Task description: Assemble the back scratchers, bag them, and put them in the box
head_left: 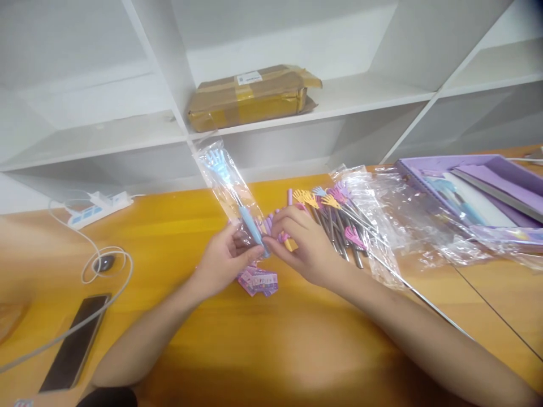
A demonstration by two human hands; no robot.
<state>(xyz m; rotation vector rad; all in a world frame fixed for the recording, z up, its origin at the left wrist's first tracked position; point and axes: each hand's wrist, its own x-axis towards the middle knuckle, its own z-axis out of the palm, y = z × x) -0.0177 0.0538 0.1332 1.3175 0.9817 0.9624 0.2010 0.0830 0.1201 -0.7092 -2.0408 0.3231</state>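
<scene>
A blue back scratcher (250, 223) with a hand-shaped head lies inside a clear plastic bag (231, 195), tilted with its head up and left. My left hand (223, 257) is closed on the bag around the lower handle. Thumb and fingers of my right hand (303, 243) pinch at the handle's lower end, by the bag's edge. Small purple printed cards (258, 281) lie on the table just below my hands. Right of my right hand is a pile of back scratchers (335, 217) with yellow, pink, blue and purple heads and metal rods.
Clear plastic bags (394, 215) spread beside a purple tray (436, 220) at the right. A taped brown package (254, 99) sits on the white shelf. On the left are a power strip (99, 209), a mouse (104, 263), white cables and a black phone (76, 342).
</scene>
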